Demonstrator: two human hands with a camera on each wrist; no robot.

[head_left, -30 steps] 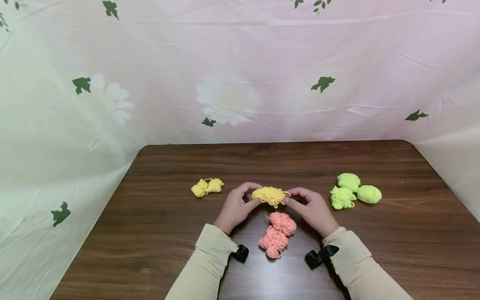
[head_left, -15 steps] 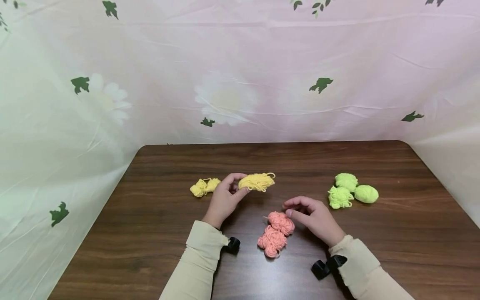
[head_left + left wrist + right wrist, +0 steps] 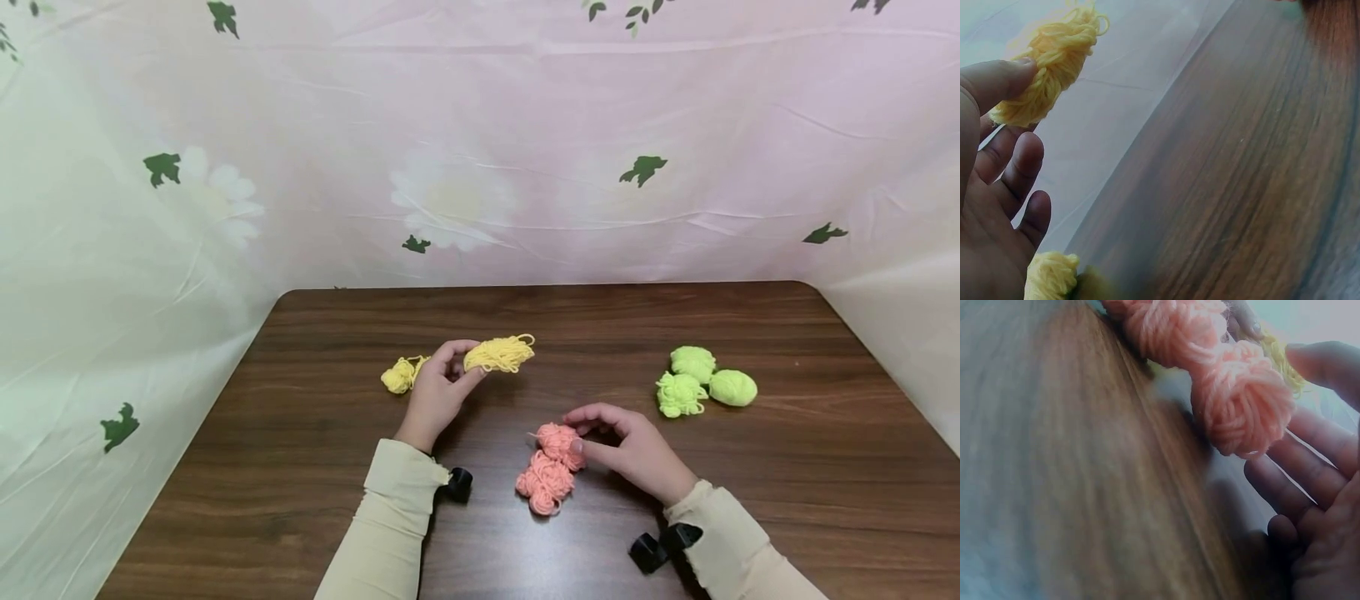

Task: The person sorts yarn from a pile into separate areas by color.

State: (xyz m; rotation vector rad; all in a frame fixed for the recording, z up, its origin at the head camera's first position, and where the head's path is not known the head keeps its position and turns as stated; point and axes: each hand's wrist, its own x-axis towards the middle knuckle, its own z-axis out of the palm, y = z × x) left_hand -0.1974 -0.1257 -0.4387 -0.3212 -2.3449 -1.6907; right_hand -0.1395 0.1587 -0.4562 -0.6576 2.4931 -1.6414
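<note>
My left hand (image 3: 438,392) pinches a small skein of yellow yarn (image 3: 501,354) between thumb and fingers, held above the table. In the left wrist view the thumb lies across the yellow yarn (image 3: 1050,69), and a loose loop sticks out at its far end. My right hand (image 3: 633,450) is at the upper pink yarn ball (image 3: 558,442), thumb and fingers spread around its right side. In the right wrist view the thumb (image 3: 1329,362) stands apart from the pink ball (image 3: 1244,403), while the fingers lie close beside it. More pink yarn (image 3: 545,483) lies just below, against the upper ball.
Yellow yarn (image 3: 401,375) lies on the table behind my left hand, partly hidden by it. Three green yarn balls (image 3: 693,382) sit grouped on the right. The brown wooden table (image 3: 300,467) ends at a floral cloth (image 3: 480,167) behind. Black wrist cameras (image 3: 457,485) hang at both cuffs.
The right hand has let go of the yellow skein and moved down to the pink yarn. My left hand has carried the skein left and away, toward the other yellow yarn.
</note>
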